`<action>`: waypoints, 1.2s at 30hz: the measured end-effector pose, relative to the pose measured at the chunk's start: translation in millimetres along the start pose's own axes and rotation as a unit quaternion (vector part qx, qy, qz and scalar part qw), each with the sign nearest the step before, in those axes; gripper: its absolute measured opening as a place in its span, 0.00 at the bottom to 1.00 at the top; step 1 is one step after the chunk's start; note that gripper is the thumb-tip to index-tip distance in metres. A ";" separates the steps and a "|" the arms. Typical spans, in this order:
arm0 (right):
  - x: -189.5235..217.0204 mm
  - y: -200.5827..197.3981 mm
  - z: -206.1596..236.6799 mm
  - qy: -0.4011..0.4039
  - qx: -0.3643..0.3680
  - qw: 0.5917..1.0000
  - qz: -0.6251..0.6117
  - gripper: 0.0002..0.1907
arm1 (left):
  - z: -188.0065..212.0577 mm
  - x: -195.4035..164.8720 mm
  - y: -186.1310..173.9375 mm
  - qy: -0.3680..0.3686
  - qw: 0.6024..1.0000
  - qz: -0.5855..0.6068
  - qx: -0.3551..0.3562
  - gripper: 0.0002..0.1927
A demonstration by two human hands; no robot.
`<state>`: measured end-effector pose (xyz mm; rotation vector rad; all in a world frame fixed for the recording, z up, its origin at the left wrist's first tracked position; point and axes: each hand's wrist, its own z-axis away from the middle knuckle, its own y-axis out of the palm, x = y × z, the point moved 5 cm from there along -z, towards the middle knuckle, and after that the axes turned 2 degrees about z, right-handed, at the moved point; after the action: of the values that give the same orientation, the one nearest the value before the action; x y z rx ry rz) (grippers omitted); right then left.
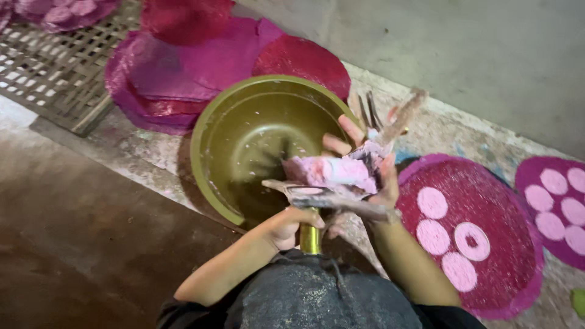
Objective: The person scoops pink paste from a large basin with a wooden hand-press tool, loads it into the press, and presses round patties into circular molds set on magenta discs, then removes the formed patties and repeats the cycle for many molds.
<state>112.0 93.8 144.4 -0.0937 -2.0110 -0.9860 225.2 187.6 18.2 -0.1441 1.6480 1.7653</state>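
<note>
Pink lump (332, 170) cupped in raised right hand (372, 176)

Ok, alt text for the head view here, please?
A person's right hand cups a pink lump over an olive-green bowl while the left hand grips a brass-handled flat tool. Magenta discs with pale pink circles lie around.

The bowl (256, 137) looks like smooth olive plastic with a dull sheen, streaked by pale residue. At 12 o'clock from it, a stack of magenta discs (183, 67) looks thin, grainy and faintly glittering. At 3 o'clock, a matt, rough disc (487, 244) bears 5 smooth pale-pink dots. The tool handle (310, 237) is shiny brass-coloured metal. The pink lump (332, 172) looks soft and pasty. The woven mat (55, 67) is dry split cane.
</note>
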 end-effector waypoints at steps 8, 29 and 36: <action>109.6 35.3 70.5 -0.180 0.068 0.781 0.594 0.29 | 13.4 -49.4 88.6 0.082 0.848 -0.523 -0.011 0.22; 210.7 -120.5 340.5 0.283 -0.091 0.949 0.107 0.54 | -196.3 76.5 258.0 0.034 0.843 -0.182 0.504 0.50; 239.4 -172.6 378.9 0.399 -0.238 0.875 0.133 0.49 | -301.1 165.0 262.1 -0.009 0.898 0.210 0.386 0.37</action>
<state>-361.1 162.8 98.3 -0.1880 -0.9505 -1.0846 -155.2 -2.2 94.3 0.6334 2.3585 1.2351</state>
